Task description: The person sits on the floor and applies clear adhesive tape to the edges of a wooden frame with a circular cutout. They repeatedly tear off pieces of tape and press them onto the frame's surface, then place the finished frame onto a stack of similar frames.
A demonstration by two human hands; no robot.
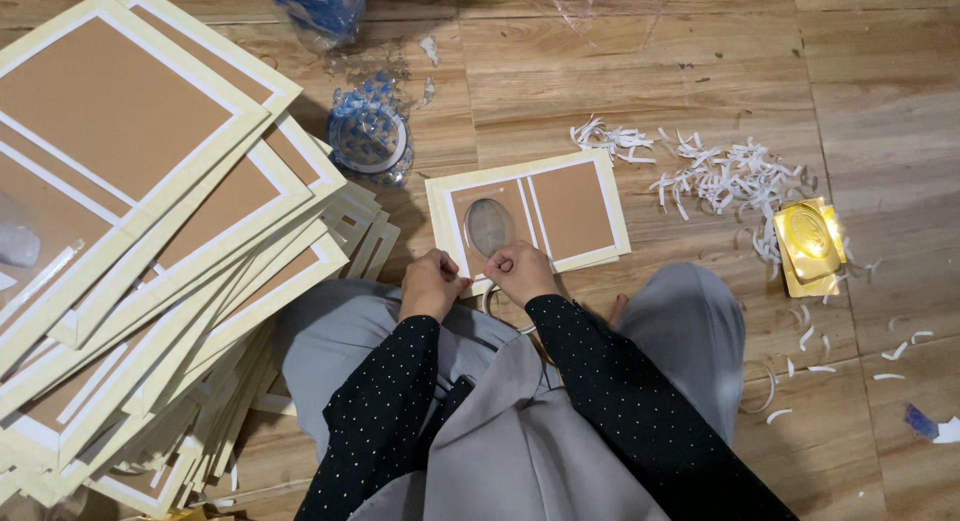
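Observation:
A small brown board (560, 209) with cream and white borders and an oval window lies on the wooden floor in front of my knees. My left hand (432, 284) and my right hand (520, 271) meet at its near edge, fingers pinched together on something small between them; what it is I cannot tell. A roll of tape (497, 307) sits just under my right hand, partly hidden. Both sleeves are black with white dots.
A big fanned stack of similar bordered boards (150, 231) fills the left. A tape roll in clear wrap (370, 136) lies behind it. White paper strips (725, 176) are scattered right, beside a gold embossed piece (808, 243). A blue plastic bag (315, 6) is at the top.

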